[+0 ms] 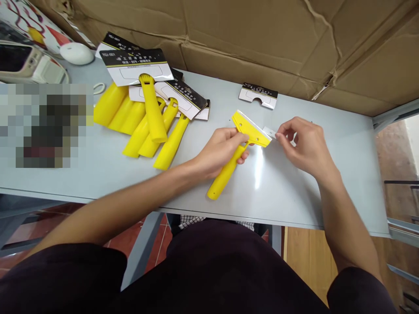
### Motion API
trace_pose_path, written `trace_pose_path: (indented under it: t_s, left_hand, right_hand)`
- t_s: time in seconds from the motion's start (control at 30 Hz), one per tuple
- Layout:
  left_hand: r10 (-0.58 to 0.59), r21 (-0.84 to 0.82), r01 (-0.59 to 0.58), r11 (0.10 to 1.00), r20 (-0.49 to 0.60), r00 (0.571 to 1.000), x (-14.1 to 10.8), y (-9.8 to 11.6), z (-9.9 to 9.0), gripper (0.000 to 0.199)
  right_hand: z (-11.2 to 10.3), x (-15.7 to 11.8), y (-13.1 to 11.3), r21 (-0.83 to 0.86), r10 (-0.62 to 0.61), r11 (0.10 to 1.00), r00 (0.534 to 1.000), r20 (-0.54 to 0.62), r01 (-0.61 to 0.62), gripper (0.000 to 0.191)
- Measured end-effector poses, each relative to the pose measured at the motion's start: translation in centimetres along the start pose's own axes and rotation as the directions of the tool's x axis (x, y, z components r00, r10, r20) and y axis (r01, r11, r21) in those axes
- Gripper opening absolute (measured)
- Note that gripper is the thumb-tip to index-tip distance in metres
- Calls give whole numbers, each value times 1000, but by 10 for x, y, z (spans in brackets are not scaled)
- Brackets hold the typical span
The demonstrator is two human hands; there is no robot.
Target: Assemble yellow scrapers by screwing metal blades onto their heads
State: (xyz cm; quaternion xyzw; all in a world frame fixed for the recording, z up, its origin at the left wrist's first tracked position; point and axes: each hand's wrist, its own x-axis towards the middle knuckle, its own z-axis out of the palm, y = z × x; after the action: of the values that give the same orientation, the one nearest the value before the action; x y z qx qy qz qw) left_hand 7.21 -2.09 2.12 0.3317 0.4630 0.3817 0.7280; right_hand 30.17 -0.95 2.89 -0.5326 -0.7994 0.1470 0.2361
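My left hand [223, 150] is closed round a yellow scraper [250, 130] just below its wide head. The scraper's handle [222, 179] slants down toward the table's front edge, and a thin pale strip runs along the top of the head. Between thumb and finger, my right hand [303, 144] pinches a small flat whitish blade [270, 132], whose inner end meets or overlaps the right part of the scraper head. Whether the blade touches the head I cannot tell. Beyond the hands lies a black-and-white card [258, 97] with a notch in its lower edge.
Several yellow scraper sleeves [168, 141] with printed cards [135, 67] are piled at left. Farther left are a white mouse [77, 53] and a handheld device [22, 61]. Cardboard [235, 43] stands along the back of the grey table [108, 176]. A blurred-out patch covers the left side.
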Motion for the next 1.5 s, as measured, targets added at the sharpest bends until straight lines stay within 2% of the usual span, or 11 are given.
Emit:
trace_pose_path:
  t_s: [0.07,0.13,0.23,0.4,0.7,0.83,0.9,0.97,1.13,1.37,1.5]
  left_hand:
    - [-32,44,31,999,41,999,-6,-4,3,15]
    - [-49,99,38,994,111,993,-13,-7,6,17]
    - [-41,167,11,986,174,984,-19,-11,9,18]
    - [-49,212,7,977,193,980,-21,-13,11,22]
    - [-46,196,12,981,166,985,-20,-11,11,21]
    - [-38,150,15,989,155,987,-15,-9,7,18]
    - [-29,115,14,993,123,992,-10,-7,4,16]
    - [-8,80,2,997,76,997,-6,-4,2,15]
    - [25,21,-26,999,44,999,2,-2,-1,11]
    - [14,37,-16,999,47,999,0,-4,0,12]
    - [2,105,-7,994,44,999,-3,3,3,11]
  right_hand:
    - [0,0,-4,112,-20,993,988,-150,38,11]
    - [5,0,-13,213,-47,972,975,-216,94,12]
    - [15,-1,-29,277,-85,953,984,-154,126,13]
    - [25,-3,-41,296,-93,949,993,-67,109,8]
    - [25,-2,-37,348,-51,933,991,-125,92,14]
    - [23,-2,-28,436,67,900,985,-158,9,14]
    - [24,-1,-23,519,163,850,981,-104,-86,16]
    - [25,-1,-20,601,235,776,972,4,-190,21]
    - [29,-1,-21,738,234,593,945,227,-324,32]
    - [32,-4,-18,807,217,419,909,356,-416,26]
    - [30,-6,-18,794,237,428,902,361,-431,25]
